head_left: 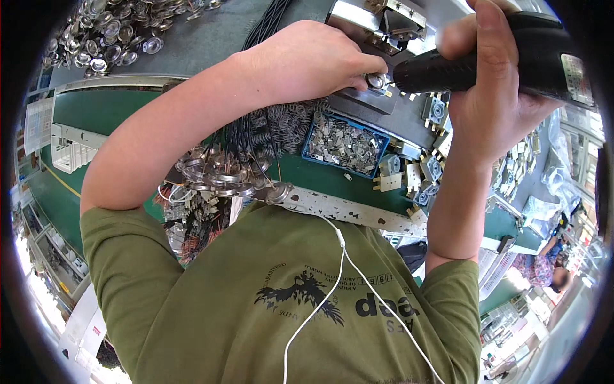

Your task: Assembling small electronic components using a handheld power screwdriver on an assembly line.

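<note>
My left hand [313,63] reaches across the bench with its thumb and fingers closed on a small round metal part [376,81]. The part sits at a dark metal block [374,100]. From the other side my right hand [495,105] grips a black power screwdriver [441,72], held level. The screwdriver's tip points left at the round part, close to my left fingertips; I cannot tell whether it touches a screw. Beyond both hands stands a shiny metal fixture [355,19].
A blue tray [304,155] of small metal plates lies nearer me, beside a heap of springs [281,128]. Black wires [265,29] run under my left arm to metal discs [224,176]. Metal cups [112,32] are piled far left. Several square-bodied assemblies [432,169] lie right; another person [543,272] is beyond.
</note>
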`<state>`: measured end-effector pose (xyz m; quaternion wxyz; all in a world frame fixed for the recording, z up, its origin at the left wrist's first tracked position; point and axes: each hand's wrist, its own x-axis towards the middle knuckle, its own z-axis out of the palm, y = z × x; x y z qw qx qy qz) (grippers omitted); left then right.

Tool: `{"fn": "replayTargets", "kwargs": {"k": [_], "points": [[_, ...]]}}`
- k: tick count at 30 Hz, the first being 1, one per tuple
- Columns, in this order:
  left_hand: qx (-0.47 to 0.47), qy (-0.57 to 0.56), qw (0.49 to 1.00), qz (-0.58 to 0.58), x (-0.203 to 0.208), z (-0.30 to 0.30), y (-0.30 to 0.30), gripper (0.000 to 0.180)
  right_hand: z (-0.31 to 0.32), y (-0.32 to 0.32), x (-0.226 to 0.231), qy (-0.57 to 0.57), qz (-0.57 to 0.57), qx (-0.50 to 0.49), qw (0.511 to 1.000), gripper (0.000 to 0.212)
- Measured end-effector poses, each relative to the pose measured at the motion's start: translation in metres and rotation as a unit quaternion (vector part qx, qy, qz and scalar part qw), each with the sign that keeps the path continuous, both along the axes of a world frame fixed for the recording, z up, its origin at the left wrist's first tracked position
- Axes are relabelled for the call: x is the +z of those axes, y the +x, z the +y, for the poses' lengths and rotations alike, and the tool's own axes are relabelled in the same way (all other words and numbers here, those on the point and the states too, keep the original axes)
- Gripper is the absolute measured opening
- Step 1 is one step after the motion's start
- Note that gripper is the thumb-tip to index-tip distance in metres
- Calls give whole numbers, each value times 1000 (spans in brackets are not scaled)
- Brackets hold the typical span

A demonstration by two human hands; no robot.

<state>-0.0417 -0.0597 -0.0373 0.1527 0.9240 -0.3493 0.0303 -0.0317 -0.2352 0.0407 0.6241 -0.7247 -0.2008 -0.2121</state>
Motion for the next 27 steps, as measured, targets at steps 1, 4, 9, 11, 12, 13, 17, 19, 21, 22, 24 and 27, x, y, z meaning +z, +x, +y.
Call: {"fn": "replayTargets", "kwargs": {"k": [1,4,9,11,12,13,17,19,21,22,24,27], "points": [[-1,1,1000,0,0,-1,-1,28,-1,1,-1,1,0,-1,1000,14],[-5,-1,1000,-17,-2,-2,-2,27,-6,6,-4,29,-4,38,999,14],[3,-55,998,10,-9,3,-2,25,1,12,-5,-20,-49,58,997,14],[-32,3,998,53,27,-2,2,29,-42,31,5,-5,-53,132,990,17],[-51,66,992,94,39,-4,4,32,-71,43,7,16,-57,219,974,22],[-47,70,992,96,33,-5,-1,32,-83,49,6,42,-59,312,947,28],[-87,-38,993,-72,13,-16,-31,17,-104,49,6,54,-55,256,964,27],[-166,18,986,5,7,-28,-45,7,-93,43,11,61,-61,221,972,27],[-200,37,979,8,-9,-30,-51,6,-99,39,22,68,-73,190,977,27],[-195,43,980,2,-11,-27,-50,6,-112,33,28,75,-78,176,978,27],[-207,-9,978,7,-8,-23,-48,7,-151,44,38,82,-90,136,983,27],[-200,-10,979,39,0,-25,-46,4,-121,33,47,103,-110,84,985,27]]}}
